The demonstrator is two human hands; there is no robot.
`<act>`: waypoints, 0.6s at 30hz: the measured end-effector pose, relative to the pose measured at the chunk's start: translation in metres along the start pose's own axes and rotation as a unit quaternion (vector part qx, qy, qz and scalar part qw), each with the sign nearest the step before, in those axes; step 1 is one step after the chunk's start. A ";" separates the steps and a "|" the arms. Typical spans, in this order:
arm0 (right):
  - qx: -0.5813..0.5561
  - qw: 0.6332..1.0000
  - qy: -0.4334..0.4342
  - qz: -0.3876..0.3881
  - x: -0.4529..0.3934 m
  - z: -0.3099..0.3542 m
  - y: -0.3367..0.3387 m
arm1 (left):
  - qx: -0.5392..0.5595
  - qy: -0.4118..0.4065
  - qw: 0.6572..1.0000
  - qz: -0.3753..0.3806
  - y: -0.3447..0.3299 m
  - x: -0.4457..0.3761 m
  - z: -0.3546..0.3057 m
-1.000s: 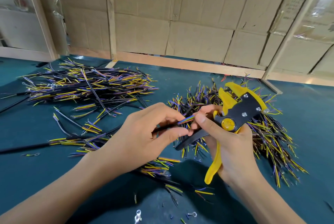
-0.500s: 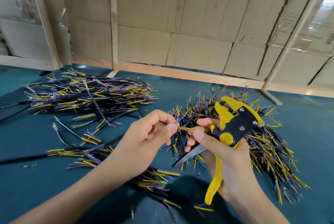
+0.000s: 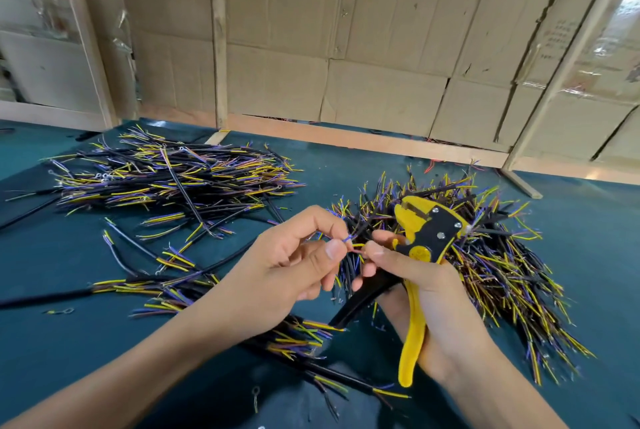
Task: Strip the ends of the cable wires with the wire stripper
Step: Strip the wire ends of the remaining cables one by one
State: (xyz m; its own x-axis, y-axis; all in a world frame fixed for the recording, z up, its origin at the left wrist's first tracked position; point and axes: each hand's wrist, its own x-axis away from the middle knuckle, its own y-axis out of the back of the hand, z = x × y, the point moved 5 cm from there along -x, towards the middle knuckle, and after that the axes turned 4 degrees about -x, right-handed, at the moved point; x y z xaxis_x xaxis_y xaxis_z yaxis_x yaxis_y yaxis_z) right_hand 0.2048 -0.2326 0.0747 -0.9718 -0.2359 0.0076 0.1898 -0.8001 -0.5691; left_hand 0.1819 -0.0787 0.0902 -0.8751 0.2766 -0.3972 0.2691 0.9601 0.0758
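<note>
Teal mat (image 3: pixel 588 238) underfoot, cardboard wall (image 3: pixel 381 47) up at twelve o'clock, wooden post (image 3: pixel 218 37) at eleven, loose ring terminal (image 3: pixel 255 394) at six

1. Left hand (image 3: pixel 287 265): raised above the table, forearm entering from lower left, thumb and forefinger pinched together, remaining fingers curled
2. Right hand (image 3: pixel 420 293): forearm from lower right, palm and fingers wrapped closed, forefinger and thumb extended toward the left fingertips, nearly touching

Wire stripper (image 3: pixel 424 238): yellow and black, head tilted up-right, yellow handle pointing down, held in right hand (image 3: pixel 422 286). Cable (image 3: pixel 363 300): black sheath; thin coloured wire ends (image 3: pixel 350 242) pinched by left hand (image 3: pixel 294 265).
</note>
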 end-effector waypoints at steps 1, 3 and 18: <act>0.004 1.000 -0.017 0.002 0.000 -0.002 0.000 | 0.009 0.009 1.000 0.006 -0.001 0.000 0.002; 0.009 0.999 -0.046 0.004 0.000 -0.005 -0.001 | 0.018 0.024 0.999 -0.014 0.000 -0.001 0.003; 0.131 0.977 0.102 0.135 0.007 -0.004 -0.002 | -0.140 -0.112 0.956 -0.233 0.047 -0.003 -0.029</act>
State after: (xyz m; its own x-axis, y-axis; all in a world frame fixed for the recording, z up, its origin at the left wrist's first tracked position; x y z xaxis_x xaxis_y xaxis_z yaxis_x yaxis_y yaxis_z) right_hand 0.1976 -0.2310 0.0728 -0.8842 -0.3638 -0.2931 0.4459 -0.8443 -0.2972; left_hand 0.1855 -0.0334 0.1217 -0.7571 -0.1683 -0.6312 -0.2739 0.9590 0.0728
